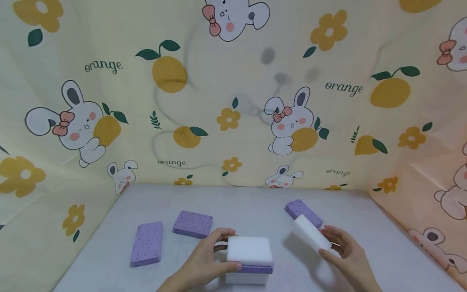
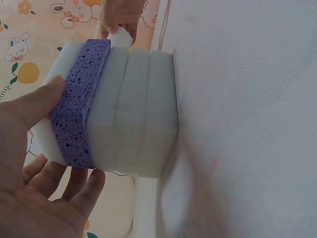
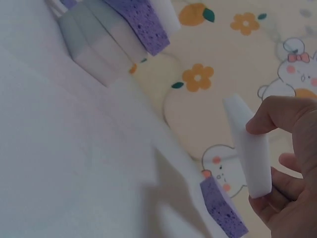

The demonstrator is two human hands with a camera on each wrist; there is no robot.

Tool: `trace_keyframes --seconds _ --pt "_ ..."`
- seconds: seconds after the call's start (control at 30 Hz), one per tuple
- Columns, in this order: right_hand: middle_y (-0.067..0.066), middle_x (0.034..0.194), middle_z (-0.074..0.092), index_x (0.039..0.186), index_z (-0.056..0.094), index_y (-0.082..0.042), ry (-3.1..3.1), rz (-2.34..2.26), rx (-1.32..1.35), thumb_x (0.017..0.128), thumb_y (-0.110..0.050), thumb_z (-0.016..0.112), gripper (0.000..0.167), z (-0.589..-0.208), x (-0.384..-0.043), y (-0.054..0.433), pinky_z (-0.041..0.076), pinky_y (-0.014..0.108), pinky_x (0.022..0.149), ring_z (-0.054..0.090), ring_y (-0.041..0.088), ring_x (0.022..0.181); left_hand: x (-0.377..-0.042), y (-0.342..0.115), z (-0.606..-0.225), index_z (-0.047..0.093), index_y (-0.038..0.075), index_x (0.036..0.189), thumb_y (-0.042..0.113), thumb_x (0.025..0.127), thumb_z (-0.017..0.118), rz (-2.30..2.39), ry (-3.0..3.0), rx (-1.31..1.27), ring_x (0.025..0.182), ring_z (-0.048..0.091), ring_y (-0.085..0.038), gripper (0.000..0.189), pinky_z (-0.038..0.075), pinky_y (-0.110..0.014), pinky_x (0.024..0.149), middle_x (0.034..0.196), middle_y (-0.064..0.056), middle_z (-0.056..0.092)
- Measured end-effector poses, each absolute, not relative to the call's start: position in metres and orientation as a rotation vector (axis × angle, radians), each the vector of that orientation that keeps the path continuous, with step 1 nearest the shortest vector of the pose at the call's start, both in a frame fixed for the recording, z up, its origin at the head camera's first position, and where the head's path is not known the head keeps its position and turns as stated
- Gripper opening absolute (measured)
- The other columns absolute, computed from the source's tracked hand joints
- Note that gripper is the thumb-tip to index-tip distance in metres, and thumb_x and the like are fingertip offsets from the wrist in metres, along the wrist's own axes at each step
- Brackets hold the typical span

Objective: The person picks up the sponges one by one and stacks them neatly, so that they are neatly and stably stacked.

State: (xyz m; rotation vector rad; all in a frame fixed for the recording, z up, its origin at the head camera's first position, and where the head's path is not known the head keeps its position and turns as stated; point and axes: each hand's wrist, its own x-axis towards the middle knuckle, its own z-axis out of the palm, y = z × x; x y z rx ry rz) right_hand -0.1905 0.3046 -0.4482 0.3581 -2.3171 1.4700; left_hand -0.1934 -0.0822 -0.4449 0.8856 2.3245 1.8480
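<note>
A stack of block-shaped sponges stands at the near middle of the table. From the top it runs a white sponge [image 1: 249, 250], a purple sponge [image 2: 79, 106] and three white sponges [image 2: 136, 111] underneath. My left hand [image 1: 204, 259] grips the upper part of the stack from the left, thumb on the near side and fingers round the opposite side, at the purple layer. To the right, my right hand [image 1: 346, 251] pinches another white sponge [image 1: 311, 234] between thumb and fingers, tilted in the air with its shadow on the table.
Two purple sponges lie on the left of the table, one near [image 1: 147, 244] and one farther back [image 1: 193, 224]. Behind the held white sponge lies another purple sponge [image 1: 297, 208]. A patterned cloth [image 1: 233, 142] with rabbits and oranges walls the white table [image 1: 240, 196] at back and sides.
</note>
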Motion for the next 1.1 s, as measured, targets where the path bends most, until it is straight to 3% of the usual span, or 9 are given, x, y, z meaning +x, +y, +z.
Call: trace_keyframes --seconds 0.37,0.53,0.8,1.1 --pt "0.021 0.124 0.062 0.134 0.043 0.012 -2.183 1.707 0.659 0.08 0.019 0.069 0.061 -0.446 -0.187 0.293 0.052 0.02 0.085 0.059 0.013 0.113 -0.195 -0.081 -0.444 0.05 0.015 0.133 0.03 0.079 0.084 1.824 2.352 0.895 0.116 0.055 -0.017 0.065 0.048 -0.03 0.098 0.124 0.003 0.059" --pt "0.017 0.128 0.061 0.135 0.042 0.012 -2.166 1.814 0.706 0.082 0.02 0.066 0.059 -0.447 -0.185 0.29 0.051 0.021 0.088 0.058 0.014 0.116 -0.195 -0.081 -0.445 0.05 0.016 0.132 0.03 0.079 0.084 1.826 2.353 0.887 0.116 0.055 -0.017 0.065 0.048 -0.029 0.098 0.124 0.003 0.059" --pt "0.022 0.131 0.057 0.135 0.039 0.018 -2.069 1.893 0.819 0.08 0.026 0.062 0.061 -0.448 -0.182 0.277 0.049 0.022 0.092 0.057 0.018 0.118 -0.194 -0.081 -0.445 0.051 0.016 0.132 0.03 0.079 0.084 1.829 2.351 0.879 0.117 0.055 -0.018 0.064 0.048 -0.029 0.098 0.125 0.003 0.059" --pt "0.027 0.134 0.053 0.137 0.04 0.013 -2.089 1.856 0.864 0.08 0.023 0.065 0.062 -0.425 -0.173 0.25 0.048 0.023 0.095 0.052 0.022 0.122 -0.195 -0.081 -0.445 0.051 0.015 0.132 0.03 0.079 0.084 1.846 2.351 0.895 0.116 0.055 -0.018 0.064 0.048 -0.03 0.098 0.125 0.002 0.059"
